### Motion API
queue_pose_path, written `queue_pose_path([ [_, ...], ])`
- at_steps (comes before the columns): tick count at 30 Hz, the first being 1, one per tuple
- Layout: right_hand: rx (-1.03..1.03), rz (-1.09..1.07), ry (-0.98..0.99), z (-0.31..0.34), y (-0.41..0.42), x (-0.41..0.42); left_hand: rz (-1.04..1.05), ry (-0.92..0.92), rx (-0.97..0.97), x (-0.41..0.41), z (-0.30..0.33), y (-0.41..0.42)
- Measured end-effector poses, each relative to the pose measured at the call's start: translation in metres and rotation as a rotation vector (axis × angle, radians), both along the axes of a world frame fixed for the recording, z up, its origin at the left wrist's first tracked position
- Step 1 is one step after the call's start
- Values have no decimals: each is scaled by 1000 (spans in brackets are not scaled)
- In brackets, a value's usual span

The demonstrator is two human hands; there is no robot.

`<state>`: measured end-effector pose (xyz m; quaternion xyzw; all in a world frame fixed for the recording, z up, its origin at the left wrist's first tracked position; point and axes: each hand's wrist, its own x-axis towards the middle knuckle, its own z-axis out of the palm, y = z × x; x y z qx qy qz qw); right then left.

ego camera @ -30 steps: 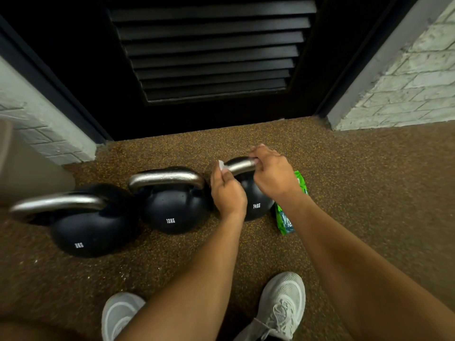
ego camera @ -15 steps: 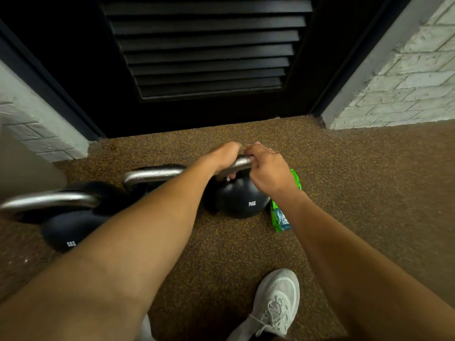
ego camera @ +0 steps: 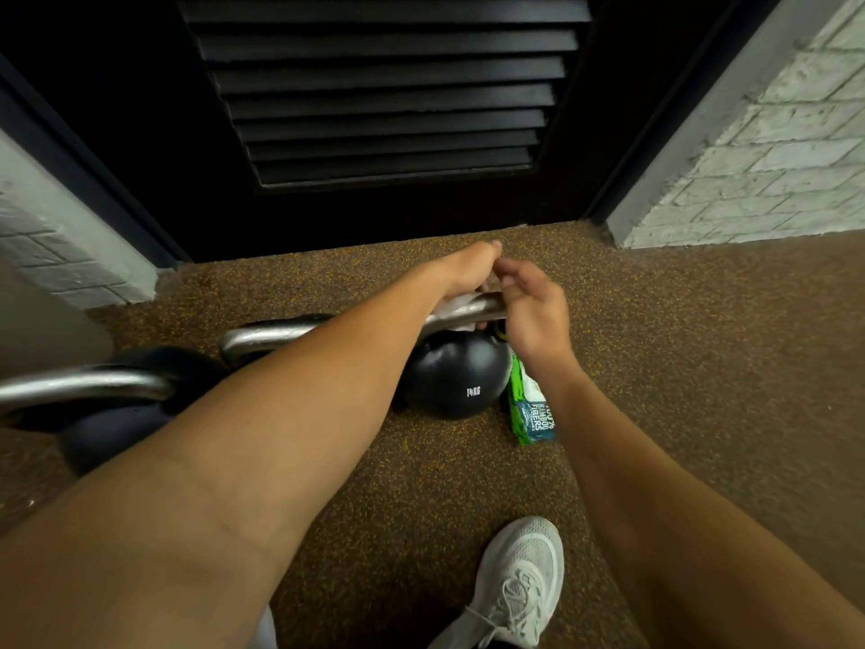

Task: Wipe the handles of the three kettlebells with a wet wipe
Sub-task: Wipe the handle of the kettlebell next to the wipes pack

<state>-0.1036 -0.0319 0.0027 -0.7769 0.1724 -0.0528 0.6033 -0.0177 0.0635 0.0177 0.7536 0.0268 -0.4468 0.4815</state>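
left hand [ego camera: 468, 274] curled over wipe [ego camera: 456, 305] on 14KG kettlebell handle [ego camera: 477, 313] | my right hand [ego camera: 533, 311] loose, fingers apart, just beside handle, gripped nothing | pack [ego camera: 531, 405] on floor right of the bell

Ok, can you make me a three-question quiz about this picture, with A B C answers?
1. Where is the green wipes packet?
A. on the 14KG kettlebell
B. on the floor, right of it
C. by the door

2. How many white shoes show fully?
A. one
B. two
C. three

3. What is the left hand doing?
A. hanging free
B. holding a white wipe around the handle
C. lifting the packet

Answers: 1 B, the packet lies beside the kettlebell. 2 A, only one shoe. 3 B, its fingers wrap the bar.
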Motion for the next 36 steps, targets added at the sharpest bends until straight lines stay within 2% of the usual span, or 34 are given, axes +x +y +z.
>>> queue_pose_path([
  [3,25,-82,15,0,-12,7,35,-69,25,5,5,-8],
  [8,-357,157,94,0,-25,15,103,-9,-35,12,-5,3],
  [9,-402,150,101,1,-28,17,83,7,-45,12,-7,8],
  [11,-413,-16,130,2,-30,16,17,-8,-30,13,-7,17],
  [13,-296,-249,258,2,-29,9,-62,-106,16,15,-10,26],
  [14,-134,-316,371,2,-28,6,-101,-159,46,14,-11,31],
  [17,457,-268,710,-1,-20,0,-133,-280,116,1,-12,39],
  [19,657,-247,741,-5,-14,-1,-120,-349,126,-10,-13,40],
  [23,773,-391,598,-13,0,1,-106,-384,98,-25,-10,42],
  [26,811,-461,585,-16,6,0,-97,-349,75,-33,-10,47],
  [31,802,-579,540,-27,20,-24,-124,-313,46,-54,-14,51],
  [36,811,-715,451,-35,33,-74,-150,-296,123,-83,-26,49],
])
